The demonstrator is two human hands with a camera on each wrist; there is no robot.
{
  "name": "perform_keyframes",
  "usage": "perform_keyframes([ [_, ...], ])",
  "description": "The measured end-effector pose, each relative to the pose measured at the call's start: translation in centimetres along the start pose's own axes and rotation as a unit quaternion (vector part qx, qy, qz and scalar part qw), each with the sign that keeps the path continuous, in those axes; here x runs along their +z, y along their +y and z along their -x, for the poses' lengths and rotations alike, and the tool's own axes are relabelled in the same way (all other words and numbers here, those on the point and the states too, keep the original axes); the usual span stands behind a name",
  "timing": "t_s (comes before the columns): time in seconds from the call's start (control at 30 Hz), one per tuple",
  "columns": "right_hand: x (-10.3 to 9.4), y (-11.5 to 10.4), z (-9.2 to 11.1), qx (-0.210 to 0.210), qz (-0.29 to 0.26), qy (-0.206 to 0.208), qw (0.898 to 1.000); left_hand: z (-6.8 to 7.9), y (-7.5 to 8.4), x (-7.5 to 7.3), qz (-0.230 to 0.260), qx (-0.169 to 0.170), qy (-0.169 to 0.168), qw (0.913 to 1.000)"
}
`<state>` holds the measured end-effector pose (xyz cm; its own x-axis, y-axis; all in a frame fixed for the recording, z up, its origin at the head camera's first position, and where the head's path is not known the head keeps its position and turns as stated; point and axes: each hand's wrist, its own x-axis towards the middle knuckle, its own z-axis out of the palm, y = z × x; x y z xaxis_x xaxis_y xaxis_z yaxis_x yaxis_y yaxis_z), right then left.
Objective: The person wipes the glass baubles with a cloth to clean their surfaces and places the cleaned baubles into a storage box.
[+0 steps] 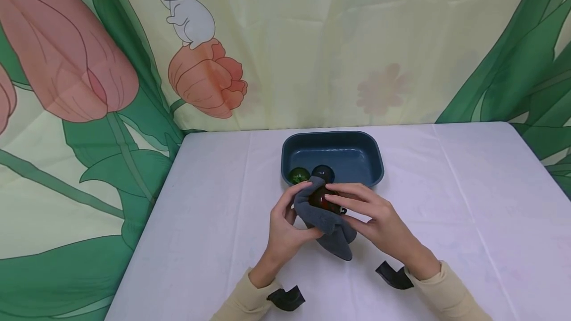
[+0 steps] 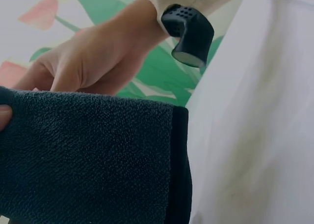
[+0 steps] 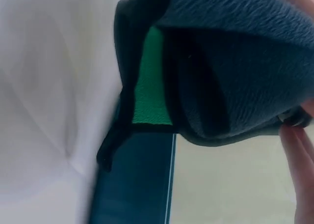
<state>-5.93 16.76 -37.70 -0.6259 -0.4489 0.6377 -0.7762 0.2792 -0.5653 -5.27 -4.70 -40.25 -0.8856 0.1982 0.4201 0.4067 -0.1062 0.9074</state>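
Left hand [image 1: 285, 234]: fingers curled round the gray-blue cloth [image 1: 327, 223], thumb on its near side, fingertips at its far edge
Right hand [image 1: 382, 218]: fingers slightly apart, pinching the reddish-dark ball [image 1: 318, 198] against the thumb, close to the small cap [image 1: 343, 210]
Reddish-dark ball: between the hands, resting against the cloth, upper face partly bare, just in front of the blue basin [image 1: 352, 161]
Basin contents: green ball [image 1: 299, 176] and black ball [image 1: 323, 173], side by side near the front wall
Step in hand: apparently wiping the ball
Wiping technique: cup the cloth closely, turn the ball by small amounts, use light, even pressure
Cap: best wiped around gently, without pulling
Hanging cloth corner: best gathered in, clear of the fingers
Slip risk: smooth-looking surface; a low hold over the table [image 1: 214, 241] seems prudent
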Motion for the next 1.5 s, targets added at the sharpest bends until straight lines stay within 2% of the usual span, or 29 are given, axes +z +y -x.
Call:
perform_keyframes([
  [0.13, -0.16, -0.08, 0.15, 0.058, -0.031, -0.016, 0.998, 0.12, 0.00, -0.08, -0.001, -0.008, -0.002, 1.0000],
  [0.27, -0.25, -0.04, 0.18, 0.132, -0.096, -0.019, 0.986, 0.18, -0.02, -0.20, 0.001, -0.011, -0.011, 0.9999],
  [0.33, -0.32, 0.01, 0.21, 0.156, -0.117, -0.024, 0.981, 0.19, -0.05, -0.28, -0.001, -0.008, -0.014, 0.9999],
  [0.4, -0.44, 0.05, 0.25, 0.163, -0.118, -0.036, 0.979, 0.20, -0.01, -0.36, -0.005, -0.005, -0.014, 0.9999],
  [0.5, -0.65, 0.06, 0.21, 0.158, -0.104, -0.059, 0.980, 0.20, 0.08, -0.45, -0.010, -0.006, -0.009, 0.9999],
  [0.63, -0.83, -0.14, 0.17, 0.135, -0.057, -0.074, 0.987, 0.29, 0.09, -0.48, -0.011, -0.016, -0.003, 0.9998],
  [0.77, -0.77, -0.07, 0.14, 0.052, -0.002, -0.059, 0.997, 0.39, -0.13, -0.53, -0.008, -0.022, -0.002, 0.9997],
  [0.83, -0.67, 0.11, 0.12, 0.006, 0.021, -0.049, 0.999, 0.36, -0.21, -0.54, -0.004, -0.022, -0.003, 0.9997],
  [0.9, -0.53, 0.19, 0.08, -0.019, 0.029, -0.045, 0.998, 0.32, -0.26, -0.54, 0.002, -0.022, -0.005, 0.9997],
  [1.1, -0.43, 0.06, 0.05, -0.008, 0.029, -0.045, 0.999, 0.32, -0.36, -0.59, 0.000, -0.019, -0.007, 0.9998],
  [1.27, -0.58, 0.22, -0.03, -0.020, 0.035, -0.038, 0.998, 0.28, -0.21, -0.69, 0.000, -0.035, -0.017, 0.9993],
  [1.37, -0.68, 0.28, 0.00, -0.003, 0.032, -0.045, 0.998, 0.28, -0.14, -0.77, -0.001, -0.042, -0.025, 0.9988],
  [1.5, -0.74, 0.24, 0.13, 0.042, -0.005, -0.048, 0.998, 0.22, -0.12, -0.81, -0.002, -0.045, -0.038, 0.9982],
])
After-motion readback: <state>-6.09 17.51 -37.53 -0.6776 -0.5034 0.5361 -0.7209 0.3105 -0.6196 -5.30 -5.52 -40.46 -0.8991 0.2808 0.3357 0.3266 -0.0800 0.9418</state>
